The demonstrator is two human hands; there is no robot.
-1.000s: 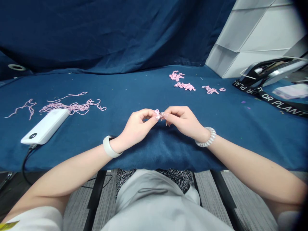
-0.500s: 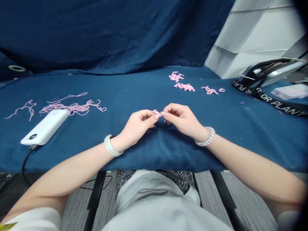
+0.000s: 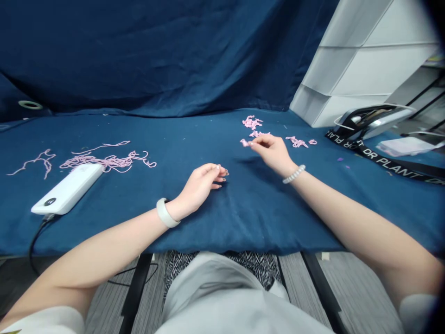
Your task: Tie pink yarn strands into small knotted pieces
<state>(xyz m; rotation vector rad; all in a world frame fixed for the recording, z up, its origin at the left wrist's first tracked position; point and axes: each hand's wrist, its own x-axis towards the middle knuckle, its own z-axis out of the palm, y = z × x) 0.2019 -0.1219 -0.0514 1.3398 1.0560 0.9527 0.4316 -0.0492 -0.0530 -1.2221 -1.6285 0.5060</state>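
My right hand (image 3: 273,150) pinches a small knotted piece of pink yarn (image 3: 245,143) between thumb and fingertips. It is raised over the far middle of the blue-covered table, and the yarn sticks out to the left. Just behind it lies a pile of knotted pink yarn pieces (image 3: 257,134), partly hidden by the hand. My left hand (image 3: 201,185) is nearer the front edge, loosely curled with its fingers a little apart, and nothing shows in it. A tangle of loose pink yarn (image 3: 114,161) lies farther left.
A white power bank (image 3: 69,189) with a black cable rests at the left on the loose yarn. More yarn bits (image 3: 251,122) lie at the back, with others (image 3: 297,142) to the right. White boxes (image 3: 342,79) and a lettered black strap (image 3: 385,162) stand at the right.
My hands have come apart. The right one has moved forward and right, carrying the knotted yarn towards the piles, while the left has let go and stays near its place.
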